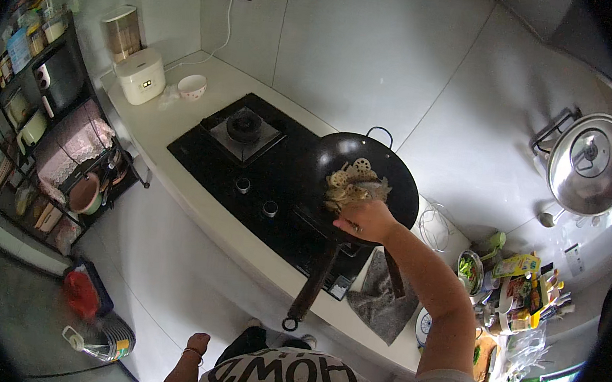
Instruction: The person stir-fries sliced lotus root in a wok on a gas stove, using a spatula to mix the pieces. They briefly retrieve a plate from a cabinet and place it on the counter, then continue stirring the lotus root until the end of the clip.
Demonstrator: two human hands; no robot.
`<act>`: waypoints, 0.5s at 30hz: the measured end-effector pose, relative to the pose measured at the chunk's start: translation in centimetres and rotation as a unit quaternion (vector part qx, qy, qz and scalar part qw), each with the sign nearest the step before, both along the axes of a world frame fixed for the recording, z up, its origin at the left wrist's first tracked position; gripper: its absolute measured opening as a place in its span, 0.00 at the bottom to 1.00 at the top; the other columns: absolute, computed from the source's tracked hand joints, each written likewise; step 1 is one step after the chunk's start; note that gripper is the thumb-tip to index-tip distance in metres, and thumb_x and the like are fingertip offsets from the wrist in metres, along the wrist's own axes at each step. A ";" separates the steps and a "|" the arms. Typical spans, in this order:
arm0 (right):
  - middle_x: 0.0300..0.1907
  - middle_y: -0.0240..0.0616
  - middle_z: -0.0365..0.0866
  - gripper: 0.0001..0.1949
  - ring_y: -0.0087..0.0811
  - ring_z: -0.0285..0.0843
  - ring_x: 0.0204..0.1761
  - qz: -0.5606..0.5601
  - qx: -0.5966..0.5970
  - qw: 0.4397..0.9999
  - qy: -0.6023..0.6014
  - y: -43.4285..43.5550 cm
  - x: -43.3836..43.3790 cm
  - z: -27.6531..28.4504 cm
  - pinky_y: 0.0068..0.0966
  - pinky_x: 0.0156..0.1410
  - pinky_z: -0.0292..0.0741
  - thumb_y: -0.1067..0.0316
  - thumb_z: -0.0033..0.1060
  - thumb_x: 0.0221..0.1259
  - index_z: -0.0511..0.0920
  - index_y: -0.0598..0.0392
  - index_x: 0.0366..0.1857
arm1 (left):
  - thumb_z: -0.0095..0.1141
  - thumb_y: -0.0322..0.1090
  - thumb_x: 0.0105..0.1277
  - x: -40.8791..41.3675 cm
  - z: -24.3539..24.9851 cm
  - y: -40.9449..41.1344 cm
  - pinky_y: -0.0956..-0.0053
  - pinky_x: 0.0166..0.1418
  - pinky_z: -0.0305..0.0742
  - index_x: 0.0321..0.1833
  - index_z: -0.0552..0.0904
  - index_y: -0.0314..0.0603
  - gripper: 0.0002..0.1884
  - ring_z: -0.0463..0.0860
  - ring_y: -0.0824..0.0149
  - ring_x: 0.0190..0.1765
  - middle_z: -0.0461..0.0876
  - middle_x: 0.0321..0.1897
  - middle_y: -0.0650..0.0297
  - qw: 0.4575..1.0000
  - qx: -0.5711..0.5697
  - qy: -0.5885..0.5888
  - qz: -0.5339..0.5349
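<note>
A black wok (322, 165) with a long handle sits on the right side of the black gas cooktop (206, 149). Sliced lotus root (361, 166) and other cooked pieces lie inside it. My right hand (366, 221) is over the near part of the wok, fingers curled; whether it holds anything is hidden. A brown handle (394, 272) shows beneath my right forearm, its other end out of sight. My left hand (198, 343) hangs beside my body, away from the counter, fingers curled with nothing visible in it.
A grey cloth (383, 307) lies right of the cooktop. Beyond it are a bowl of chopped greens (470, 271), seasoning packets and a cutting board (483, 365). A white rice cooker (142, 77) and a bowl (192, 87) stand at the far left. A lid (589, 164) hangs on the wall.
</note>
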State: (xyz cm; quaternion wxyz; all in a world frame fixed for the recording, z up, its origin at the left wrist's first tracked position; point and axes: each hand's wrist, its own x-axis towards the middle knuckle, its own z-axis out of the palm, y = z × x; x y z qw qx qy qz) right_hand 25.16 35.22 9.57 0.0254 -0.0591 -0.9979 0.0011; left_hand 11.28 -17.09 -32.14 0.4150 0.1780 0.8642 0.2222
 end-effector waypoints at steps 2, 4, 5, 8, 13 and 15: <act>0.22 0.41 0.79 0.18 0.44 0.78 0.27 -0.056 -0.032 0.994 0.084 0.2 -0.9 -0.1 0.36 0.34 0.75 0.48 0.49 0.61 0.82 0.50 0.26 | 0.45 0.45 0.57 -1.4 -2.9 -2.8 0.57 0.48 0.73 0.33 0.82 0.42 0.16 0.79 0.49 0.41 0.81 0.36 0.49 0.994 0.041 0.060 -0.076; 0.25 0.44 0.81 0.17 0.43 0.80 0.29 -0.143 -0.094 0.975 0.139 0.8 -1.8 0.0 0.33 0.35 0.75 0.52 0.52 0.60 0.81 0.56 0.29 | 0.45 0.44 0.56 -2.5 -3.1 -4.4 0.57 0.46 0.73 0.30 0.82 0.41 0.16 0.79 0.47 0.39 0.81 0.34 0.48 0.993 0.012 0.036 -0.110; 0.27 0.45 0.81 0.17 0.42 0.80 0.30 -0.186 -0.124 0.960 0.166 1.3 -2.3 0.0 0.32 0.35 0.75 0.54 0.53 0.60 0.81 0.59 0.30 | 0.45 0.44 0.55 -2.7 -3.3 -5.0 0.57 0.46 0.73 0.30 0.82 0.40 0.16 0.79 0.47 0.38 0.81 0.34 0.47 0.991 -0.007 0.041 -0.127; 0.25 0.45 0.81 0.19 0.40 0.81 0.29 -0.281 -0.179 0.931 0.147 3.5 -3.0 0.5 0.31 0.36 0.74 0.52 0.49 0.63 0.80 0.61 0.33 | 0.45 0.43 0.54 -2.2 -4.1 -5.4 0.57 0.44 0.72 0.28 0.81 0.38 0.16 0.78 0.47 0.37 0.80 0.32 0.47 0.989 -0.014 0.051 -0.139; 0.23 0.45 0.80 0.22 0.40 0.81 0.27 -0.273 -0.191 0.927 0.174 4.6 -4.0 -0.6 0.31 0.34 0.74 0.49 0.44 0.65 0.79 0.60 0.33 | 0.44 0.45 0.56 -0.7 -4.1 -3.5 0.57 0.47 0.73 0.30 0.81 0.38 0.17 0.78 0.46 0.40 0.81 0.34 0.49 0.951 0.009 0.115 -0.287; 0.23 0.45 0.80 0.20 0.42 0.80 0.28 -0.276 -0.156 0.930 0.188 4.4 -4.6 -0.9 0.32 0.34 0.73 0.51 0.45 0.65 0.80 0.59 0.32 | 0.49 0.44 0.57 0.8 0.1 -0.4 0.61 0.52 0.73 0.41 0.82 0.41 0.17 0.79 0.51 0.47 0.80 0.42 0.49 0.999 -0.020 -0.042 -0.025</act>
